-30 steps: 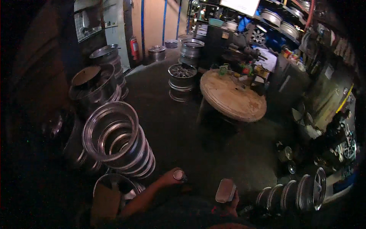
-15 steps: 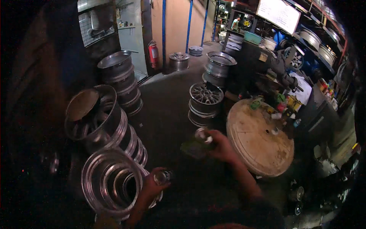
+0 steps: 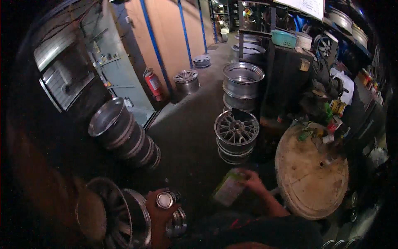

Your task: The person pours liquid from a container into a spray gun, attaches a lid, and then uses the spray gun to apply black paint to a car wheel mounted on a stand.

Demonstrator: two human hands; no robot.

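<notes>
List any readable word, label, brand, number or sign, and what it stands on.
None can be read.
White sign, top right: writing too small.
Fire extinguisher: label too small.
Rectangular container in the right hand: markings blurred.
Silver-lidded can in the left hand: nothing legible.

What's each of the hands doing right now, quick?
Left hand: closed around a round, silver-topped container.
Right hand: closed on a blurry, green-and-whitish rectangular container; material unclear.
</notes>
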